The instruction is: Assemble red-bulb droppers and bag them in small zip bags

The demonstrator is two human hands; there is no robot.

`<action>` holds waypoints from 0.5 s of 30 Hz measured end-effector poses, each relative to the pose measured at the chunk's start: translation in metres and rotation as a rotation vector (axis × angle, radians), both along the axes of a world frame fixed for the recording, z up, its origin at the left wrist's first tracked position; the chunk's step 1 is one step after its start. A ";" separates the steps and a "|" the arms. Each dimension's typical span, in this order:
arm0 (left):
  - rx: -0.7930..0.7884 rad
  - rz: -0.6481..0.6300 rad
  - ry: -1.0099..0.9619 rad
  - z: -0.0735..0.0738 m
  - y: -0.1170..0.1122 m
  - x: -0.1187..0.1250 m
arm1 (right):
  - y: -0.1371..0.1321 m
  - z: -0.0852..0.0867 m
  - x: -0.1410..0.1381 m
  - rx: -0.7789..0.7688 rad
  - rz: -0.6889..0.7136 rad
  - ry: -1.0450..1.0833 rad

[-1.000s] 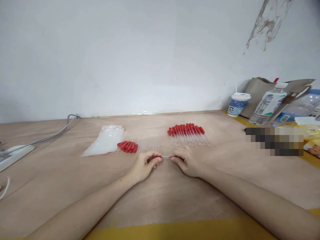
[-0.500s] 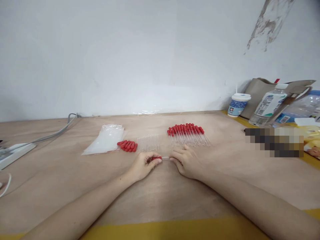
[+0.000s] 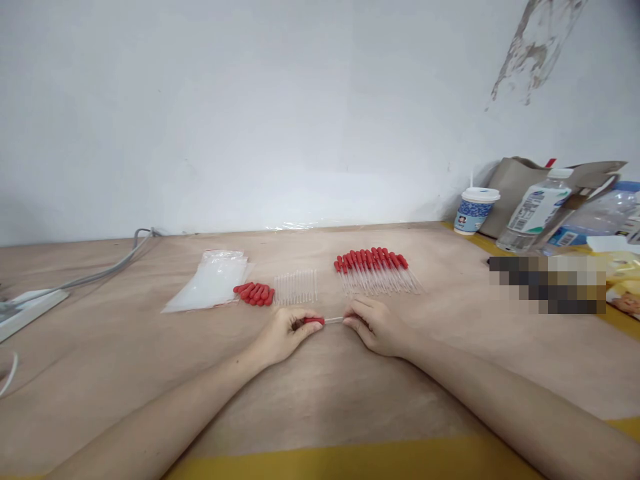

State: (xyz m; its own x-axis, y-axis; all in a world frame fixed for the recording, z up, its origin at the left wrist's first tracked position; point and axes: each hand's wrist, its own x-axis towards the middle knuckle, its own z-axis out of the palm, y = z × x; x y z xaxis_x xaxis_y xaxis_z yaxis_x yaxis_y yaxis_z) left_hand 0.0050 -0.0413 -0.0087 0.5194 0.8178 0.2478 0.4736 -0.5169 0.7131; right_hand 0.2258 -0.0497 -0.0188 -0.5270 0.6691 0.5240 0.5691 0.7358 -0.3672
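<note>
My left hand pinches a red rubber bulb between thumb and fingers. From the bulb a thin clear dropper tube runs right into the closed fingertips of my right hand. Just beyond my left hand lies a small heap of red rubber bulbs. Beside the heap, several clear tubes lie in a row. Past my right hand is a row of droppers, red bulbs at the far end and clear tubes pointing toward me.
White plastic bags lie at the left behind the bulbs. A grey cable leads to a white power strip. On the right stand a lidded paper cup, a plastic bottle and a grey bag.
My right fingertips have slid slightly right along the tube, so more of it shows between my hands. The raised right index finger has come down. My left hand keeps its pinch on the bulb.
</note>
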 end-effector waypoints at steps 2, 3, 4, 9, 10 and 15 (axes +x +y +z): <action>-0.034 0.012 -0.031 -0.001 0.000 0.001 | 0.000 -0.001 -0.002 0.003 -0.009 0.014; -0.045 0.022 -0.042 -0.002 0.001 0.001 | 0.000 -0.002 -0.004 0.004 -0.014 0.017; -0.052 0.034 -0.050 -0.003 0.001 0.001 | 0.000 -0.003 -0.005 0.003 -0.019 0.018; -0.102 0.080 -0.155 -0.010 0.005 0.000 | -0.001 -0.008 -0.011 -0.006 -0.095 0.036; -0.120 0.081 -0.178 -0.010 0.005 0.000 | -0.001 -0.007 -0.011 -0.013 -0.111 0.036; -0.170 0.025 -0.166 -0.006 0.004 0.002 | 0.000 0.001 -0.008 -0.075 -0.109 -0.048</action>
State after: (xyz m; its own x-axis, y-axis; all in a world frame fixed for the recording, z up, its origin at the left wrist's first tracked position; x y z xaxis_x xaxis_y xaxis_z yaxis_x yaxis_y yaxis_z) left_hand 0.0071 -0.0369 -0.0145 0.4620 0.8671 0.1863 0.3535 -0.3727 0.8580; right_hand 0.2179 -0.0499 -0.0173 -0.4720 0.7603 0.4462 0.6626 0.6398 -0.3893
